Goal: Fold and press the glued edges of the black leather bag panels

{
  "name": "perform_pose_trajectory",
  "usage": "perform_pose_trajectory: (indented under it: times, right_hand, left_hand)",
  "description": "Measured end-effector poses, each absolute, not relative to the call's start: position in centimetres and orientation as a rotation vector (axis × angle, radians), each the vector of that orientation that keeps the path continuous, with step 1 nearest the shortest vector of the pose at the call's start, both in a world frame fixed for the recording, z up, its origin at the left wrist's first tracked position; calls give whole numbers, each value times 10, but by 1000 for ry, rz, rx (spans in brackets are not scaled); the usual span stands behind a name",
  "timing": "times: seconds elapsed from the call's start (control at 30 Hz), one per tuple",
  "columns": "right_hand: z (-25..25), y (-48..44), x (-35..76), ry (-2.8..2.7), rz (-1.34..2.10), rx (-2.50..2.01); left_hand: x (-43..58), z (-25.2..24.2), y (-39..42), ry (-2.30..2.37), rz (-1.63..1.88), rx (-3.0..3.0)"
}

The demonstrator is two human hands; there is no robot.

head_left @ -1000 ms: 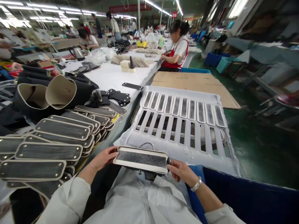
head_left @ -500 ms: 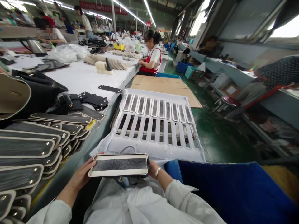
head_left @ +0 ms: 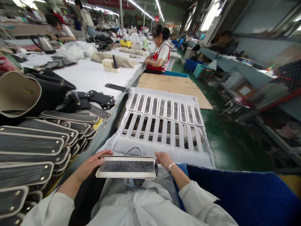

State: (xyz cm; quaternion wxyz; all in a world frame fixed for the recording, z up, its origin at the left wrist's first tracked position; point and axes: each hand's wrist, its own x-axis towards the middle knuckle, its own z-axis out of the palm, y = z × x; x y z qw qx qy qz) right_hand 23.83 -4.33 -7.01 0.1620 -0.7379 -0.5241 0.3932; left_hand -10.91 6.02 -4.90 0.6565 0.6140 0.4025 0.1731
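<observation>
In front of my body is a dark bag-like piece [head_left: 127,166], its long rectangular face turned up, with a cream border and a dark grey fuzzy strip along the middle. A thin cord loop [head_left: 134,150] rises behind it. My left hand [head_left: 95,160] rests at its far left corner, fingers stretched out and touching the edge. Just off its right end is my right hand [head_left: 164,159], fingers loosely apart and partly bent, with nothing visible in them. Beyond lies a white slotted rack [head_left: 150,147], carrying a row of grey strips with pale edges [head_left: 161,108].
Overlapping grey straps with pale edges [head_left: 30,142] and a black bag [head_left: 51,100] lie on the left table. A blue bin [head_left: 235,188] stands at right. Cardboard [head_left: 174,86] lies beyond the rack; a co-worker in a red apron [head_left: 161,59] sits behind it.
My right hand has come off the right end of the bag-like piece. My left fingers have straightened along its far edge. The whole view has shifted slightly.
</observation>
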Motion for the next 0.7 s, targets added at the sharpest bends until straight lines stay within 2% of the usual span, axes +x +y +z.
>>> perform_pose_trajectory:
  times: [0.1, 0.23, 0.4, 0.7]
  right_hand:
    - [-42, -42, 250, -1587, 1003, -1989]
    - [-10, -44, 239, -2165, 827, -1639]
    - [-5, -45, 226, -2473, 568, -1751]
    - [-6, -43, 226, -2634, 585, -1822]
  left_hand:
    - [-81, -24, 76, 827, 209, 1760]
    - [-48, -14, 87, 671, -103, 2082]
    - [-41, -16, 85, 604, -232, 2289]
    - [28, -13, 49, 393, -331, 2544]
